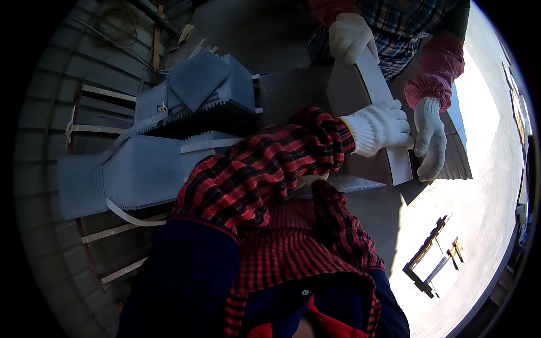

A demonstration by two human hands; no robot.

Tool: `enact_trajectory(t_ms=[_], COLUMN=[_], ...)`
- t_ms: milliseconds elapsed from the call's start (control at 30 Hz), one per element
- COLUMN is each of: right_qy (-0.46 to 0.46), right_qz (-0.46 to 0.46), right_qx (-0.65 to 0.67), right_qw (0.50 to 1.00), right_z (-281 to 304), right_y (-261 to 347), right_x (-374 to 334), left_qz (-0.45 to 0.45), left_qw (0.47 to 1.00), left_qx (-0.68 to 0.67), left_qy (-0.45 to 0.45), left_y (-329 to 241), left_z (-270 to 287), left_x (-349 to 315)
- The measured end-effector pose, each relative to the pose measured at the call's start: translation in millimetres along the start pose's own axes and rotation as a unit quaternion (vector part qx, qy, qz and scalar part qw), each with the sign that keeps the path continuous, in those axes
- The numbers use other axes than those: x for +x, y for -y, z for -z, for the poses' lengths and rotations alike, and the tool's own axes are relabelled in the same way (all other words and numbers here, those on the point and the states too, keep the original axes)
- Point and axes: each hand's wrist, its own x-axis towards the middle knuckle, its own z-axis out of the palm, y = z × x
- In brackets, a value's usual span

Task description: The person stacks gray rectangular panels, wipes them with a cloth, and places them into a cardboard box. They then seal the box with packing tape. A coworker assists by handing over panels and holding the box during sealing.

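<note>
A long grey folded sheet [374,79] with a raised side flange lies across the work area at the upper right. My left hand [378,128], in a white knitted glove, reaches across my body and has its fingers curled over the flange of this sheet. Only a pale bit of my right hand [309,179] shows beneath my left sleeve; its fingers are hidden. Across from me, a co-worker's gloved hand [350,37] grips the sheet's far end. The co-worker's other gloved hand [431,139] hangs beside the sheet, close to my left fingertips.
Stacked grey sheets [239,84] stand at the left, with one loose square sheet [200,78] on top. Nearer me is another grey stack [143,169] with a pale strap [132,217]. Rack rails [115,228] stick out below. A dark frame [425,256] lies on the sunlit floor.
</note>
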Motion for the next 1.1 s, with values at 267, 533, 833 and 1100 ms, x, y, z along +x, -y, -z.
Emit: enact_trajectory(t_ms=[267, 533, 833, 1100], right_qy=[0.012, -0.019, -0.262, -0.395], right_qz=[-0.1, -0.122, -0.132, 0.007], right_qx=[0.236, 0.518, 0.376, 0.089], right_qw=[0.967, 0.847, 0.879, 0.914], right_z=[77, 176, 229, 240], right_y=[52, 83, 148, 157], right_x=[-37, -180, -281, -280], left_qz=[0.013, -0.006, 0.297, 0.221], left_qw=[0.999, 0.99, 0.7, 0.433], left_qx=[-0.045, -0.126, -0.644, -0.852], left_qy=[0.013, 0.059, -0.084, 0.193], left_y=[5, 7, -12, -70], left_z=[2, 22, 53, 26], left_x=[-4, 3, -60, -102])
